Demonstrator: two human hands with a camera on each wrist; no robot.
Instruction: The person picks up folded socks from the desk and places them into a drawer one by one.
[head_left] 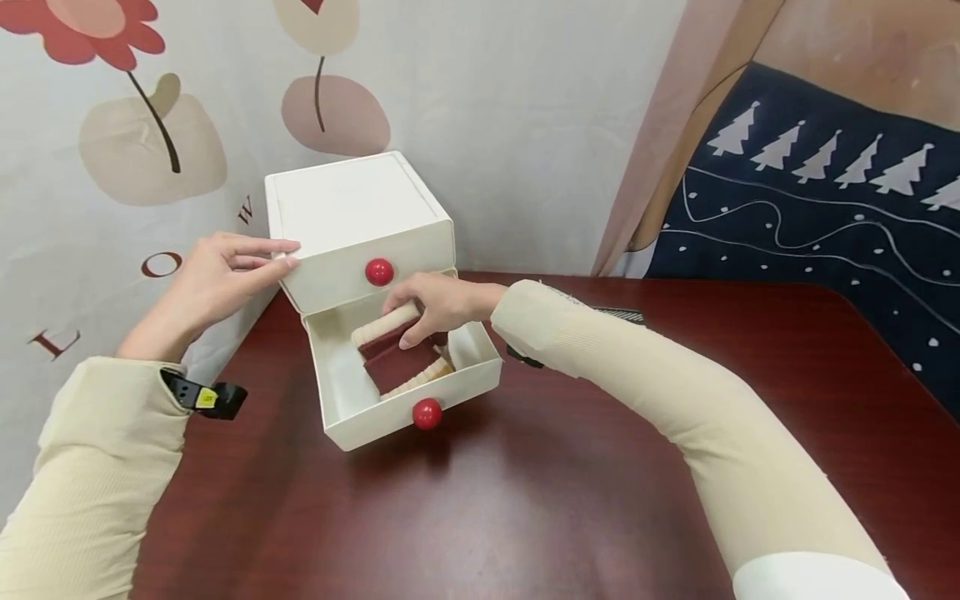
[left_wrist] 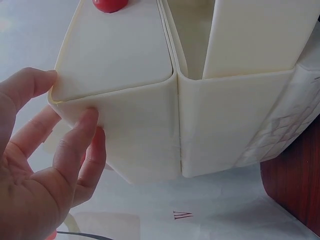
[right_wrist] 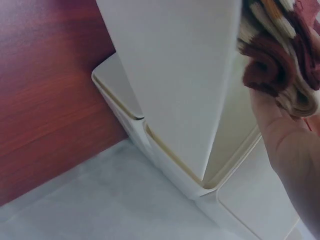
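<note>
A white drawer unit [head_left: 352,200] stands on the table, its lower drawer [head_left: 337,408] pulled out. In that drawer are folded socks [head_left: 397,367], dark red with cream ribbed parts. My right hand [head_left: 442,304] reaches in and grips the socks, thumb on the near side; its other fingers are partly hidden. Rolled dark red and tan folds of the socks [right_wrist: 270,70] show beside the hand in the right wrist view. With nearly straight fingers, my left hand [head_left: 225,271] touches the upper front left corner of the unit. The left wrist view shows fingertips [left_wrist: 89,117] against its side.
Red round knobs sit on the closed upper drawer [head_left: 322,279] and on the lower one. The dark red wooden table [head_left: 600,475] extends in front and to the right. Behind hang a white patterned curtain [head_left: 510,125] and a navy cloth with trees [head_left: 810,208].
</note>
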